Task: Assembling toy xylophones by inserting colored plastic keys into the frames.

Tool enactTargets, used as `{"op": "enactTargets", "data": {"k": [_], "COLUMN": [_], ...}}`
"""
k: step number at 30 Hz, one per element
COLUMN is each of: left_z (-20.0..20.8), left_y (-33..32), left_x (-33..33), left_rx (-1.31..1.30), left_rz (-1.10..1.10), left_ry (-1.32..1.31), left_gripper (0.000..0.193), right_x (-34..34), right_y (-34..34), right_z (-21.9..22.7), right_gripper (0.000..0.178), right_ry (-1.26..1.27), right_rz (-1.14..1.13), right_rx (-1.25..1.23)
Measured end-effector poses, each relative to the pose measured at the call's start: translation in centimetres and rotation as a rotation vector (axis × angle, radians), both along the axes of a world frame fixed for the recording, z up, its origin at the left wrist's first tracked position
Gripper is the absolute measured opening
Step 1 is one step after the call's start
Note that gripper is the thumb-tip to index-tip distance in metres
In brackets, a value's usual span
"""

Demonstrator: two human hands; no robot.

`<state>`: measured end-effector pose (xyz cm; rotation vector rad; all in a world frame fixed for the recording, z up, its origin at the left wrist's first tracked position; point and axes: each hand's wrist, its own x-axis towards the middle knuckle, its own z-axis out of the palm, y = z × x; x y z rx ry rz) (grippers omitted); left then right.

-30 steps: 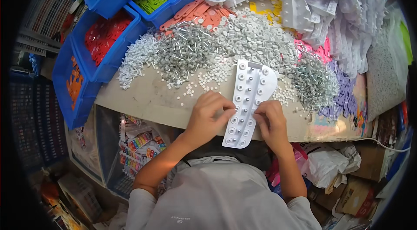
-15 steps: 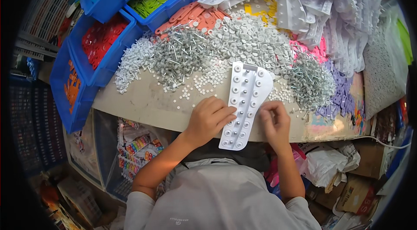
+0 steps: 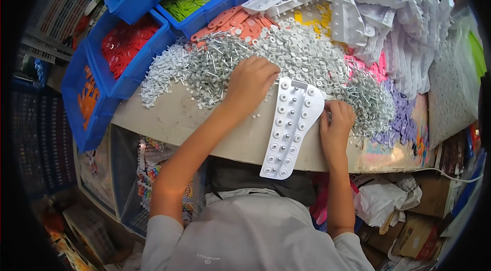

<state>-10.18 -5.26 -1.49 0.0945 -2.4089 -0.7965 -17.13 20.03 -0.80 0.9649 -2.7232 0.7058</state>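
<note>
A white, foot-shaped plastic tray [image 3: 316,102] lies at the front edge of the table. White ring-shaped pieces sit in rows along its two sides, with a row of shiny metal pin tips down its middle groove. My left hand [image 3: 250,84] is at the near edge of the heaps, just left of the tray's far end. Its fingers are curled together, and their tips are partly hidden. Beside the tray's right edge, my right hand [image 3: 337,120] has bent, closed fingers at the small parts. Whatever either hand pinches is too small or hidden to name.
Heaps of white round caps [image 3: 307,48], metal pins [image 3: 212,61] and small white pieces [image 3: 163,66] spread behind the tray. More metal pins [image 3: 371,97] lie right, by purple strips [image 3: 401,117]. Blue bins [image 3: 169,33] stand left; white trays [image 3: 353,10] pile up at the back right.
My left hand has left the tray's left edge and reached away to the heaps. My right hand has shifted right and slightly farther away. The view has shifted slightly.
</note>
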Motion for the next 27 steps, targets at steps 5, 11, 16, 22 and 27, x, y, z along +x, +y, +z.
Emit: {"op": "enactTargets", "data": {"k": [5,11,16,22,27], "left_z": [-1.1,-0.1,1.9,3.9,1.9], "left_y": [-0.3,-0.6,0.0,3.5,5.6], "left_x": [-1.5,-1.1,2.3,8.7,10.5], "left_rx": [-0.114,-0.119,0.314,0.569,0.583], "left_rz": [-0.102,-0.065,-0.031,-0.356,-0.326], "left_ry": [-0.057,-0.083,-0.105,-0.339,-0.337], "left_gripper": [0.01,0.013,0.018,0.01,0.01], "right_x": [0.4,1.3,4.4,6.2,7.2], "right_y": [0.6,1.1,1.2,0.8,0.4], "right_z": [0.7,2.4,3.8,5.2,5.0], "right_gripper": [0.01,0.006,0.008,0.01,0.011], "right_ry": [-0.051,-0.072,-0.511,-0.607,-0.577], "right_rz": [-0.045,-0.071,0.02,0.291,0.252], "right_rx": [-0.09,-0.153,-0.342,-0.239,-0.176]}}
